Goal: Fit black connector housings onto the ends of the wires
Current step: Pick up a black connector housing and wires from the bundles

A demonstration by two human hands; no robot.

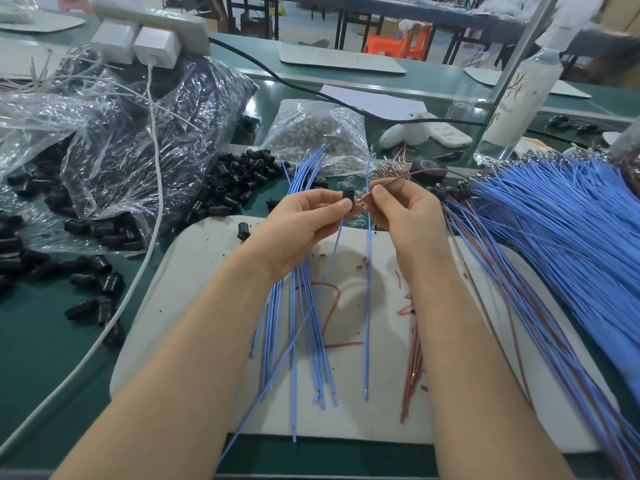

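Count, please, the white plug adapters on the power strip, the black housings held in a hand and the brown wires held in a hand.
White plug adapters: 2
Black housing in the left hand grip: 1
Brown wire in the right hand grip: 1
Total: 4

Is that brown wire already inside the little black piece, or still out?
Still out: the right hand pinches the brown wire, its tip just beside the black connector housing held by the left hand.
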